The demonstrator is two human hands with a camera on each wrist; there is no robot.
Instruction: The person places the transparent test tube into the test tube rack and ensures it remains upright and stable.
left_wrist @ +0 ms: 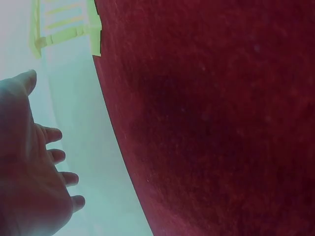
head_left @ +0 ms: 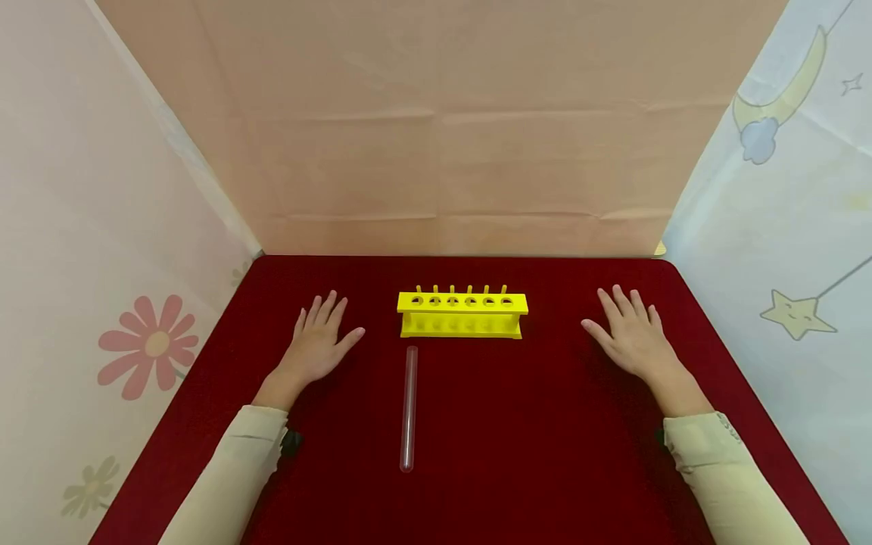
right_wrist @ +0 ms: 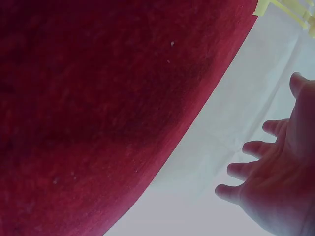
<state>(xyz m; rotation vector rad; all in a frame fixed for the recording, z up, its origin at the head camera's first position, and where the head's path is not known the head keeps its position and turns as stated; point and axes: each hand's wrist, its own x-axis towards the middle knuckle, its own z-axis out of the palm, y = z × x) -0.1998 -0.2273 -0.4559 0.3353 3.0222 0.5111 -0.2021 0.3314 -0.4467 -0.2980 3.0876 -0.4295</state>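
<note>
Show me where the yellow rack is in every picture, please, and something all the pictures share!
Head: the yellow rack stands near the middle, a little below centre, in full view.
Left wrist: part of the yellow rack shows at the upper left, cut off by the top edge.
Right wrist: just a bit of the yellow rack peeks in at the top right corner.
Shared landmark: the dark red tabletop.

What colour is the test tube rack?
The rack is bright yellow, clearest in the head view.
</note>
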